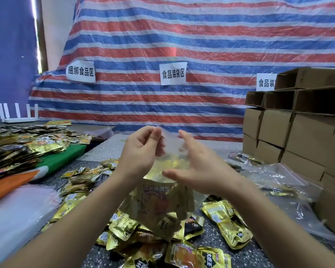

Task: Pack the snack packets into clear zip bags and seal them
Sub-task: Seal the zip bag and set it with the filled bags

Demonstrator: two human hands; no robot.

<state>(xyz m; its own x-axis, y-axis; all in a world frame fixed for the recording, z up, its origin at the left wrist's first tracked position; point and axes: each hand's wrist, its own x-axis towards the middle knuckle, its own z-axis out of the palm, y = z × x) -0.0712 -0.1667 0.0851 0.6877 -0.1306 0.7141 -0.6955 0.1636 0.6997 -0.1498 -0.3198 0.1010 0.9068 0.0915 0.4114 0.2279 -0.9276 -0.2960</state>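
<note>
The clear zip bag hangs upright between my hands above the table, gold snack packets showing through its lower half. My left hand pinches the bag's top edge between thumb and curled fingers. My right hand is spread, fingers straight, lying against the bag's right side. Loose snack packets litter the table below; cardboard boxes are stacked at right, against a striped tarp.
</note>
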